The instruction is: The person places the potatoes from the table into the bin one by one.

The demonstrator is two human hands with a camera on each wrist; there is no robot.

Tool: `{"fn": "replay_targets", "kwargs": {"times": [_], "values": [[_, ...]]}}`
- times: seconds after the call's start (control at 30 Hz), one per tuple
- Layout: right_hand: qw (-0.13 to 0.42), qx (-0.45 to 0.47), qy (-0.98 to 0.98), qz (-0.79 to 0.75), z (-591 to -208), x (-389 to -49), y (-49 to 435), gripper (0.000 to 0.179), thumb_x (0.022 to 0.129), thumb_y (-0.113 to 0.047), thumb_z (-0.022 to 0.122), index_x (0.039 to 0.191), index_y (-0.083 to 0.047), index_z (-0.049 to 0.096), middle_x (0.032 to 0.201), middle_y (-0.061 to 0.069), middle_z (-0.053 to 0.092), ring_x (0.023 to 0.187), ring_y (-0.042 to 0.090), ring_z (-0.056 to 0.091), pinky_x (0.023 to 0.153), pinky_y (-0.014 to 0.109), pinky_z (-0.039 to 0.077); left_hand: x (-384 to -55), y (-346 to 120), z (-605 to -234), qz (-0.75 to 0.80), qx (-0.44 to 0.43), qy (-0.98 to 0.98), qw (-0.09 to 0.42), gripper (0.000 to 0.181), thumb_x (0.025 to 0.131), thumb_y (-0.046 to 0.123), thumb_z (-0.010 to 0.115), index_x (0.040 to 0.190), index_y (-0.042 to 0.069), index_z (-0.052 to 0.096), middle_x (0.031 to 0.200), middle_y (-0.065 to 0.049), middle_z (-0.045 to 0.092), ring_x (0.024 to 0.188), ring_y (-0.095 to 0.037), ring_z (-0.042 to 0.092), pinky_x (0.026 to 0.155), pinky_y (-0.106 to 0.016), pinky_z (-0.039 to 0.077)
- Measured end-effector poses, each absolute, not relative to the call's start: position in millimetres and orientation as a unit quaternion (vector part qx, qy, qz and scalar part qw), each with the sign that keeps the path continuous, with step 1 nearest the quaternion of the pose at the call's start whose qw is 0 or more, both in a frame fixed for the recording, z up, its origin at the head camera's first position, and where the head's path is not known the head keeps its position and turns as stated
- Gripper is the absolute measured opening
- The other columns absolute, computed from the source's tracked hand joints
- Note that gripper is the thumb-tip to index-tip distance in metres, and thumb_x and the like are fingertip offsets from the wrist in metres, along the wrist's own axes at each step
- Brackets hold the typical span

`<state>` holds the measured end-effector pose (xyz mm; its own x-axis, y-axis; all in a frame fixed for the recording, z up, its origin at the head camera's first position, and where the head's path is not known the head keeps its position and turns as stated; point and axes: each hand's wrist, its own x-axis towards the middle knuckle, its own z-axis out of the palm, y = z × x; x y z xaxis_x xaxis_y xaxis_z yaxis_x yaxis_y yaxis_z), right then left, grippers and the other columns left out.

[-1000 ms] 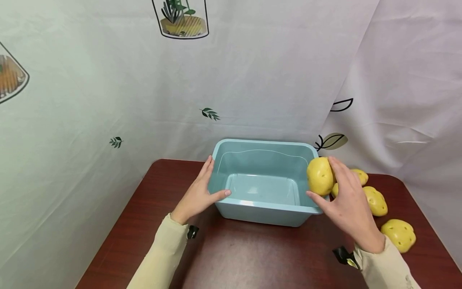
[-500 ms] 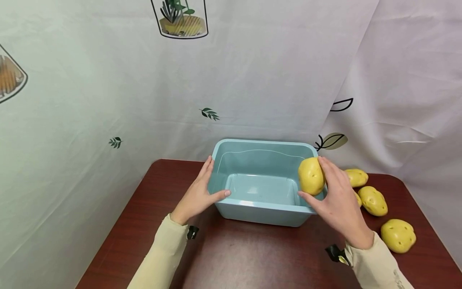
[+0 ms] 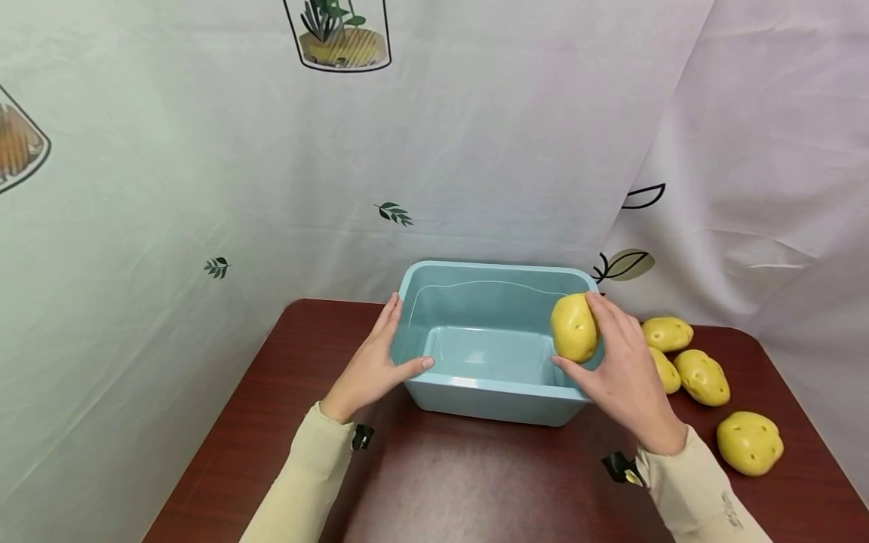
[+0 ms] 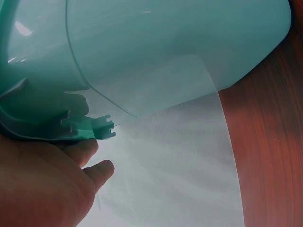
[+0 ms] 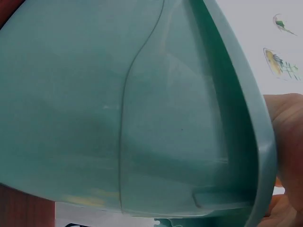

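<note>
In the head view a light blue plastic bin (image 3: pixel 489 388) stands on the table. My right hand (image 3: pixel 627 373) grips a yellow potato (image 3: pixel 574 328) between thumb and fingers, over the bin's right end. The left hand (image 3: pixel 370 362) rests against the bin's left front corner, fingers straight along the left side and thumb by the front rim. Close up in the left wrist view, its fingertips (image 4: pixel 100 172) lie right under the bin's rim. The right wrist view shows the bin's outer wall (image 5: pixel 94 94) and part of the right hand beyond the rim; the potato is hidden there.
Several more yellow potatoes lie right of the bin, among them a front one (image 3: pixel 750 443), a middle one (image 3: pixel 703 377) and a back one (image 3: pixel 668 334). They rest on the dark red wooden table (image 3: pixel 489 483). A pale printed cloth (image 3: pixel 475 151) hangs behind.
The right hand has carried the potato leftward, from the bin's right rim to over its inside. More of the potatoes behind that hand now show. The left hand and bin have stayed put.
</note>
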<state>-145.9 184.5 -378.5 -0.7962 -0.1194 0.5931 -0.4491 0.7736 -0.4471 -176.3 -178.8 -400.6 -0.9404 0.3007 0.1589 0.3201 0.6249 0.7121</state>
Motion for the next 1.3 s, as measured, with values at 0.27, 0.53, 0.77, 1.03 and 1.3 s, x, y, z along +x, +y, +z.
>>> {"fn": "replay_targets", "kwargs": {"times": [0.27, 0.53, 0.77, 1.03, 1.3], "values": [[0.253, 0.162, -0.907, 0.295, -380.2, -148.5, 184.2, 0.097, 0.069, -0.022, 0.094, 0.149, 0.000, 0.044, 0.146, 0.025, 0.047, 0.127, 0.047, 0.043, 0.098, 0.062, 0.038, -176.4, -178.3, -401.1, -0.394, -0.170, -0.903, 0.014, 0.112, 0.084, 0.067, 0.069, 0.162, 0.013, 0.010, 0.166, 0.020, -0.004, 0.152, -0.013, 0.011, 0.116, -0.052, 0.028], [0.193, 0.155, -0.923, 0.295, -380.8, -151.2, 184.3, 0.097, 0.072, -0.025, 0.092, 0.151, 0.000, 0.041, 0.147, 0.023, 0.045, 0.131, 0.046, 0.041, 0.099, 0.064, 0.038, -175.6, -178.7, -400.2, -0.396, -0.170, -0.902, 0.014, 0.112, 0.084, 0.066, 0.069, 0.162, 0.012, 0.010, 0.166, 0.019, -0.004, 0.152, -0.013, 0.012, 0.116, -0.052, 0.028], [0.159, 0.144, -0.934, 0.286, -379.9, -153.6, 185.0, 0.097, 0.072, -0.027, 0.092, 0.151, 0.000, 0.041, 0.146, 0.023, 0.046, 0.131, 0.045, 0.040, 0.100, 0.065, 0.037, -176.4, -178.1, -400.1, -0.395, -0.170, -0.903, 0.014, 0.112, 0.084, 0.066, 0.069, 0.162, 0.012, 0.010, 0.166, 0.019, -0.003, 0.152, -0.013, 0.012, 0.116, -0.052, 0.029], [0.155, 0.137, -0.934, 0.291, -378.8, -152.1, 184.9, 0.097, 0.072, -0.030, 0.092, 0.150, -0.001, 0.042, 0.144, 0.023, 0.047, 0.130, 0.045, 0.040, 0.098, 0.065, 0.037, -176.1, -177.6, -400.2, -0.395, -0.171, -0.902, 0.018, 0.112, 0.084, 0.066, 0.070, 0.162, 0.011, 0.011, 0.166, 0.019, -0.003, 0.152, -0.013, 0.012, 0.117, -0.051, 0.027], [0.156, 0.133, -0.936, 0.286, -379.0, -151.9, 183.8, 0.095, 0.072, -0.033, 0.093, 0.148, -0.002, 0.045, 0.138, 0.024, 0.048, 0.125, 0.044, 0.041, 0.091, 0.063, 0.041, -176.1, -177.4, -400.0, -0.398, -0.172, -0.901, 0.015, 0.110, 0.085, 0.061, 0.071, 0.162, 0.011, 0.010, 0.166, 0.018, -0.004, 0.152, -0.013, 0.011, 0.117, -0.051, 0.028]]}}
